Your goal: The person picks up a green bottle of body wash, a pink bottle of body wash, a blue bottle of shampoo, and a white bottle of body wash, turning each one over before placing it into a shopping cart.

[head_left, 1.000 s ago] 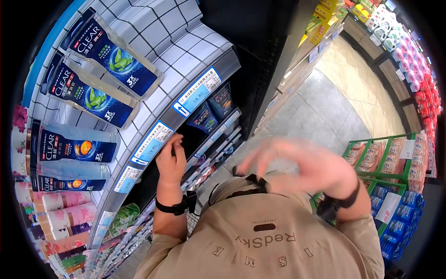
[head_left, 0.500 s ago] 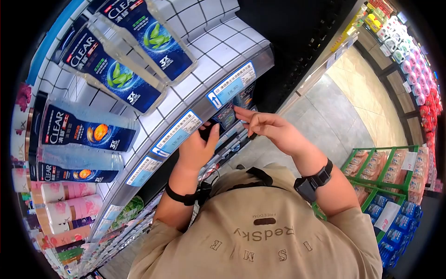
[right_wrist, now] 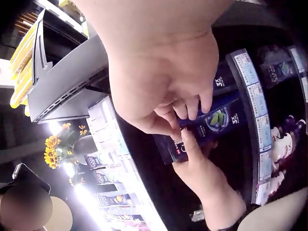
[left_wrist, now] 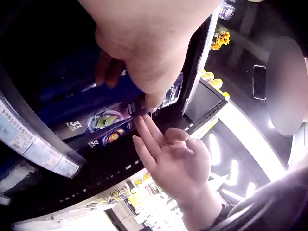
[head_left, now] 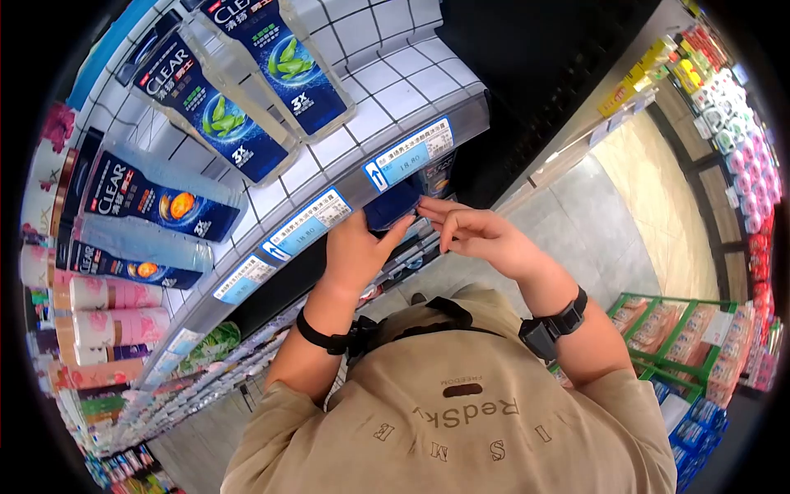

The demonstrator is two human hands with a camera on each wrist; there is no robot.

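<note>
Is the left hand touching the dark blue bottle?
Touching. In the right wrist view, the left hand has its fingers wrapped round the dark blue bottle.

Bottle under shelf edge, L hand below it, R hand just right

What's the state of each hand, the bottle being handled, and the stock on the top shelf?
left hand: grips the dark blue bottle from below, under the shelf edge.
right hand: fingers straight, tips touching the bottle.
dark blue bottle: partly out of the lower shelf, lying on its side, cap on.
CLEAR bottles: lying flat on the top shelf, labels up.
price tags: seated in the shelf rail.
</note>
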